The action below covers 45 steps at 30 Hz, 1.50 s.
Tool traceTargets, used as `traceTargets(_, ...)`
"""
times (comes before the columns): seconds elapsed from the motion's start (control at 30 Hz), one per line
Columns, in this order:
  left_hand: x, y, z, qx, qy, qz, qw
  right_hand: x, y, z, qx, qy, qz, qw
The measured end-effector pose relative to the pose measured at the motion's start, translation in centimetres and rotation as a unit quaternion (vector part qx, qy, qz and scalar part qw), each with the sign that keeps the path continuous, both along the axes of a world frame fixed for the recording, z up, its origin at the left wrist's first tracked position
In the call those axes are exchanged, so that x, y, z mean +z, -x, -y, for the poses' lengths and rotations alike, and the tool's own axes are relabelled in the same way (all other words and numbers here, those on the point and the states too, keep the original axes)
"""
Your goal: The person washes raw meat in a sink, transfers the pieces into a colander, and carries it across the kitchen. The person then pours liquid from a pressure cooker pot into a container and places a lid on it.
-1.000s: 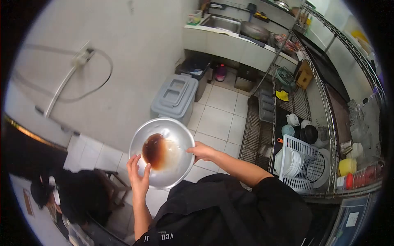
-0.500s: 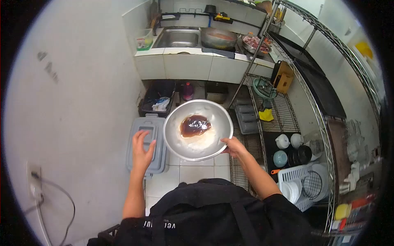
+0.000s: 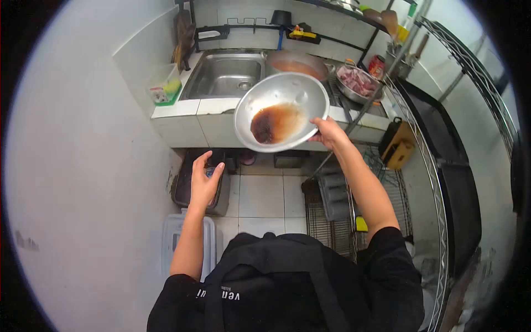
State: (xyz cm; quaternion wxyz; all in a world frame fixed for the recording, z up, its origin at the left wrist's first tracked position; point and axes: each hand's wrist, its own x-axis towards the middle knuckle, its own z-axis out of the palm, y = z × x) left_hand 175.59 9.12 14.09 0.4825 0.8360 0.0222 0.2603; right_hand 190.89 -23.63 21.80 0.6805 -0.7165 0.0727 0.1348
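Observation:
A round metal bowl (image 3: 310,91) is held out in front of me, tilted, with a dark brown liquid (image 3: 269,123) pooled toward its near left side. The liquid leaves a lighter brown smear across the bowl's inside. My right hand (image 3: 330,133) grips the bowl by its right rim, thumb over the edge. My left hand (image 3: 204,180) is raised to the lower left of the bowl, apart from it, with thumb and fingers spread and nothing in them. Behind the bowl, partly hidden by it, stands a large pot (image 3: 326,70) with reddish contents.
A steel sink (image 3: 193,83) is set in the tiled counter (image 3: 177,128). Right of the pot sits a bowl of raw meat (image 3: 358,83). A plastic container (image 3: 165,86) stands at the counter's left end. Wire shelving (image 3: 434,199) lines my right side; a lidded grey bin (image 3: 210,243) is on the floor.
I have moved forward toward the counter and sink. The bowl has gone from nearly level to tilted, and its liquid has slid to the left. My left hand stays off it.

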Motion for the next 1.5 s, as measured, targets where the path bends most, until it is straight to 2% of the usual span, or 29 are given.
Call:
traceTargets(0.1,-1.8,-7.3,-1.4,0.006,0.091,-0.055,0.994,1.2,-8.8,-3.6,0.044,-0.004,0.044,0.998)
traceTargets(0.2,-3.7,-14.9,-3.5,0.022,0.089,-0.051,0.994,1.2,-17.3,-8.4,0.001,0.044,0.118,0.992)
traceTargets(0.27,-4.4,-19.5,-4.4,0.037,0.038,-0.071,0.996,-2.1,-24.4,-10.7,-0.004,0.261,0.27,0.927)
traceTargets(0.3,-5.0,-22.9,-4.8,0.028,0.057,-0.056,0.996,-1.5,-26.1,-12.3,-0.011,0.259,0.276,0.926)
traceTargets(0.37,-5.2,-28.0,-5.3,0.021,0.039,-0.062,0.997,-1.5,-28.4,-15.4,-0.019,0.452,0.43,0.781)
traceTargets(0.47,-6.2,-34.0,-6.2,0.025,0.04,-0.077,0.996,1.3,-31.1,-19.2,0.061,0.521,0.436,0.731)
traceTargets(0.5,-6.5,-35.7,-6.6,0.033,0.032,-0.092,0.995,0.7,-32.8,-19.7,0.068,0.488,0.509,0.706)
traceTargets(0.53,-7.0,-37.4,-7.0,0.029,0.029,-0.098,0.994,0.6,-33.8,-19.8,0.066,0.489,0.503,0.71)
traceTargets(0.6,-7.8,-40.9,-7.7,0.016,0.135,-0.134,0.982,1.0,-35.3,-20.0,0.086,0.517,0.528,0.668)
traceTargets(0.63,-8.1,-42.6,-7.8,-0.009,0.217,-0.187,0.958,1.0,-36.0,-19.9,0.082,0.519,0.524,0.671)
traceTargets(0.67,-7.7,-44.1,-7.3,-0.014,0.214,-0.19,0.958,0.9,-36.6,-19.8,0.053,0.474,0.488,0.731)
traceTargets(0.7,-7.3,-45.6,-6.7,-0.023,0.305,-0.189,0.933,0.7,-37.2,-19.8,0.024,0.425,0.449,0.786)
traceTargets(0.73,-6.9,-46.9,-6.0,-0.031,0.393,-0.187,0.9,-0.9,-38.5,-19.9,0.02,0.425,0.446,0.787)
traceTargets(0.77,-7.8,-48.8,-5.6,-0.045,0.48,-0.18,0.858,-3.6,-40.1,-20.0,-0.027,0.333,0.431,0.838)
traceTargets(0.8,-7.2,-49.6,-5.2,-0.051,0.478,-0.182,0.858,-5.1,-41.4,-20.0,-0.075,0.237,0.413,0.876)
traceTargets(0.83,-6.0,-50.0,-4.9,-0.088,0.572,-0.127,0.806,-5.2,-41.1,-20.1,-0.079,0.24,0.41,0.877)
traceTargets(0.87,-5.4,-50.4,-4.9,-0.121,0.657,-0.069,0.741,-5.0,-40.0,-20.5,-0.044,0.099,0.304,0.946)
traceTargets(0.9,-6.7,-51.2,-5.7,-0.119,0.657,-0.07,0.741,-4.9,-39.6,-20.4,-0.006,-0.049,0.188,0.981)
traceTargets(0.93,-9.0,-52.2,-7.1,-0.071,0.64,-0.043,0.764,-5.1,-40.4,-19.4,-0.003,-0.051,0.186,0.981)
traceTargets(1.0,-8.6,-52.8,-8.2,0.057,0.583,-0.036,0.81,-5.9,-43.8,-15.9,0.152,-0.033,0.021,0.988)
traceTargets(1.03,-7.2,-52.1,-8.3,0.134,0.538,-0.059,0.83,-7.2,-46.5,-13.2,0.11,-0.075,0.006,0.991)
traceTargets(1.1,-7.5,-51.9,-10.5,0.125,0.484,-0.04,0.865,-13.1,-53.5,-5.1,-0.021,-0.17,-0.013,0.985)
traceTargets(1.2,-5.2,-52.2,-10.8,0.151,0.375,-0.026,0.914,-17.7,-58.5,4.4,-0.216,-0.01,-0.013,0.976)
traceTargets(1.27,-4.1,-52.1,-12.0,0.204,0.318,-0.028,0.926,-18.8,-58.5,6.1,-0.239,0.062,-0.077,0.966)
traceTargets(1.3,-4.6,-52.8,-12.8,0.222,0.234,-0.041,0.946,-18.2,-57.6,5.4,-0.237,0.054,-0.117,0.963)
traceTargets(1.37,-7.9,-55.8,-15.4,0.276,0.002,-0.034,0.96,-16.4,-57.4,3.3,-0.179,-0.115,-0.173,0.962)
traceTargets(1.4,-9.9,-57.3,-17.0,0.307,-0.146,-0.013,0.94,-16.5,-58.9,1.2,-0.094,-0.284,-0.149,0.943)
traceTargets(1.43,-8.1,-57.7,-15.5,0.31,-0.148,-0.02,0.939,-16.6,-60.5,-0.9,0.002,-0.436,-0.153,0.887)
traceTargets(1.5,-2.2,-58.8,-10.6,0.313,-0.09,-0.199,0.924,-11.5,-64.3,-9.3,0.297,-0.345,-0.243,0.857)
